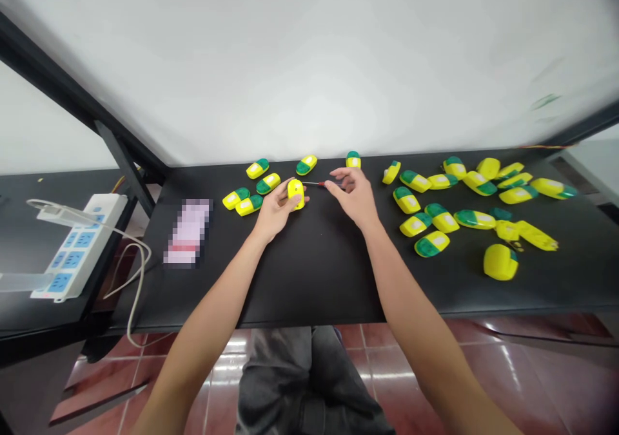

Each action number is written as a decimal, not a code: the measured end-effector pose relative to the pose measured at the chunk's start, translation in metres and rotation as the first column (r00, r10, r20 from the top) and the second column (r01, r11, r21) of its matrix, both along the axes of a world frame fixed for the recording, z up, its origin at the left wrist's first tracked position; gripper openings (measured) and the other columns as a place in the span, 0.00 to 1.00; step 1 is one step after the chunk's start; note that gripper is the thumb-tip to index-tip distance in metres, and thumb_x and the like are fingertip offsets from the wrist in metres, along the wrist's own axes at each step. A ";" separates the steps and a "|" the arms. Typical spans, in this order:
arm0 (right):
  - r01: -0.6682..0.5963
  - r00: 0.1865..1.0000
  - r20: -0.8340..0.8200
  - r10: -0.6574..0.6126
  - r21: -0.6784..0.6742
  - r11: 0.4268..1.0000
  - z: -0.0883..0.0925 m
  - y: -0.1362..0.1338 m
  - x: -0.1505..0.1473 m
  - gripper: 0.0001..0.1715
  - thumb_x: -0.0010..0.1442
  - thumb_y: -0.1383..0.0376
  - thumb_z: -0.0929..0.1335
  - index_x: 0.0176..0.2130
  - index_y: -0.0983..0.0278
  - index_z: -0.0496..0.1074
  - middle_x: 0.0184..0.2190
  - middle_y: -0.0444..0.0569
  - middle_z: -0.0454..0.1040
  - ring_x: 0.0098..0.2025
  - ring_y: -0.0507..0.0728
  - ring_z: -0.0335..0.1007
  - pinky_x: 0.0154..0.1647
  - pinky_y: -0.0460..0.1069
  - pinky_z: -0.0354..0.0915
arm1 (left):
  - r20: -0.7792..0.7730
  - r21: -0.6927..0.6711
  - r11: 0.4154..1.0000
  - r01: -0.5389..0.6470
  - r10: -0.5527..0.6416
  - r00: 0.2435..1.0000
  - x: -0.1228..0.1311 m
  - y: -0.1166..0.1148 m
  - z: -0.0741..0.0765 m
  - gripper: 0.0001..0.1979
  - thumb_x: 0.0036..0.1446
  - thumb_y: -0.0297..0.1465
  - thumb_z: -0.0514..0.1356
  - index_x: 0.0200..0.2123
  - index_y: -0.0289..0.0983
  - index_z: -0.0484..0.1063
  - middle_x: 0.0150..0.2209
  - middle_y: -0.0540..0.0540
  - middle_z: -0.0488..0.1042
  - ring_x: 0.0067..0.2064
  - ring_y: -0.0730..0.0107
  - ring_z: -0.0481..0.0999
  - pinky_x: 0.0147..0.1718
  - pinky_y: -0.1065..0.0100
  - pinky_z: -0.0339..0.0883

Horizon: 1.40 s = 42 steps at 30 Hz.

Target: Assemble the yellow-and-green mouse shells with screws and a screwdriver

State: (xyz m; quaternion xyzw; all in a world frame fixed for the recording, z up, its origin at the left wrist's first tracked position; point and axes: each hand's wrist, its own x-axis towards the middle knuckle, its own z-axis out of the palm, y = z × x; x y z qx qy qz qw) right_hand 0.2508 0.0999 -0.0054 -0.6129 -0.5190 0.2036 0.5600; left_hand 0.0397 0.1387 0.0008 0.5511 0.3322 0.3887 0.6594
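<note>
My left hand is closed round a small yellow plastic casing, held just above the black table with a small hole or screw spot on its upward face. Level with it on the right, my right hand grips a thin screwdriver with a red and dark handle. The metal shaft points left, its tip close to the casing; whether they touch I cannot tell. Behind the hands lie more yellow-and-green casings, one near the wall and another right of it.
Several yellow-and-green casings are scattered on the right of the black table. A smaller group lies left of my hands. Further left are a pixelated flat object, a white power strip and a loose white cable.
</note>
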 end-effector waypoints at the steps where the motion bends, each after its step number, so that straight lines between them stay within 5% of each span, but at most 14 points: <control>1: 0.030 0.999 0.045 -0.030 0.003 1.000 0.000 0.000 0.007 0.13 0.58 0.56 0.74 0.42 0.58 0.78 0.43 0.50 0.76 0.39 0.58 0.66 0.45 0.56 0.68 | 0.007 -0.014 1.000 -0.010 0.010 1.000 -0.001 0.001 0.001 0.38 0.54 0.48 0.75 0.62 0.36 0.73 0.59 0.35 0.80 0.53 0.52 0.85 0.60 0.48 0.77; 5: 0.124 0.937 0.337 -0.092 -0.073 0.990 -0.009 0.000 0.026 0.19 0.61 0.59 0.70 0.51 0.58 0.78 0.55 0.56 0.76 0.55 0.67 0.68 0.58 0.64 0.67 | 0.039 -0.044 0.999 -0.030 0.032 0.999 -0.003 0.003 0.001 0.32 0.53 0.46 0.77 0.55 0.35 0.74 0.57 0.35 0.81 0.52 0.52 0.86 0.58 0.49 0.78; 9: 0.143 0.910 0.411 -0.055 -0.187 0.972 -0.022 0.001 0.031 0.28 0.64 0.62 0.66 0.62 0.58 0.74 0.67 0.57 0.72 0.65 0.72 0.62 0.63 0.70 0.63 | 0.065 -0.039 0.998 -0.040 0.043 0.997 -0.003 0.005 -0.003 0.30 0.55 0.40 0.76 0.55 0.35 0.71 0.55 0.35 0.81 0.46 0.56 0.87 0.55 0.49 0.79; 16: 0.164 0.923 0.375 -0.081 -0.195 0.967 -0.028 0.005 0.025 0.26 0.61 0.61 0.68 0.58 0.58 0.78 0.61 0.60 0.75 0.61 0.74 0.62 0.62 0.74 0.61 | 0.003 -0.074 0.989 -0.131 0.131 0.991 -0.002 0.005 -0.005 0.23 0.59 0.33 0.72 0.54 0.34 0.70 0.52 0.36 0.83 0.39 0.62 0.86 0.46 0.57 0.81; 22: 0.108 0.957 0.285 -0.060 -0.154 0.982 -0.018 0.004 0.019 0.17 0.64 0.52 0.68 0.41 0.61 0.81 0.45 0.61 0.80 0.51 0.71 0.72 0.58 0.72 0.67 | 0.036 -0.107 0.986 -0.130 0.135 0.990 0.000 0.004 -0.003 0.25 0.54 0.34 0.77 0.51 0.32 0.74 0.49 0.35 0.83 0.37 0.59 0.87 0.43 0.55 0.83; 26: 0.059 0.983 0.177 -0.046 -0.067 0.996 0.011 0.000 0.017 0.25 0.65 0.45 0.67 0.44 0.62 0.80 0.35 0.54 0.80 0.36 0.62 0.78 0.45 0.63 0.76 | 0.066 -0.136 0.977 -0.166 0.176 0.982 -0.002 0.001 -0.001 0.23 0.53 0.33 0.77 0.48 0.31 0.75 0.50 0.34 0.83 0.36 0.59 0.87 0.44 0.53 0.84; 29: 0.057 0.993 0.106 -0.059 0.020 0.998 0.053 0.004 0.015 0.25 0.64 0.45 0.70 0.45 0.62 0.80 0.27 0.47 0.77 0.30 0.59 0.78 0.38 0.57 0.76 | 0.073 -0.144 0.964 -0.223 0.235 0.969 -0.002 -0.001 0.007 0.22 0.53 0.33 0.76 0.47 0.32 0.74 0.48 0.35 0.84 0.36 0.60 0.87 0.44 0.53 0.84; 35: 0.008 1.000 0.019 -0.014 0.298 0.954 0.146 0.022 0.007 0.14 0.61 0.52 0.76 0.37 0.60 0.82 0.28 0.45 0.80 0.28 0.56 0.78 0.36 0.54 0.77 | 0.093 -0.052 0.948 -0.314 0.317 0.944 0.011 0.026 0.050 0.15 0.56 0.28 0.71 0.47 0.32 0.75 0.51 0.36 0.84 0.36 0.62 0.87 0.47 0.55 0.83; 38: 0.060 0.998 -0.034 -0.052 0.317 0.946 0.162 0.020 0.004 0.11 0.60 0.55 0.77 0.39 0.59 0.83 0.29 0.45 0.82 0.31 0.57 0.82 0.40 0.56 0.80 | 0.111 0.010 0.935 -0.355 0.352 0.929 0.019 0.048 0.076 0.15 0.57 0.28 0.69 0.47 0.32 0.76 0.54 0.35 0.82 0.38 0.61 0.87 0.48 0.55 0.82; 42: -0.045 0.999 -0.013 0.051 0.282 0.958 0.161 0.018 0.008 0.12 0.64 0.56 0.76 0.45 0.58 0.84 0.36 0.45 0.86 0.40 0.59 0.87 0.49 0.58 0.83 | 0.104 0.080 0.930 -0.359 0.350 0.931 0.024 0.066 0.092 0.14 0.58 0.31 0.69 0.46 0.32 0.76 0.55 0.34 0.81 0.41 0.57 0.88 0.50 0.55 0.80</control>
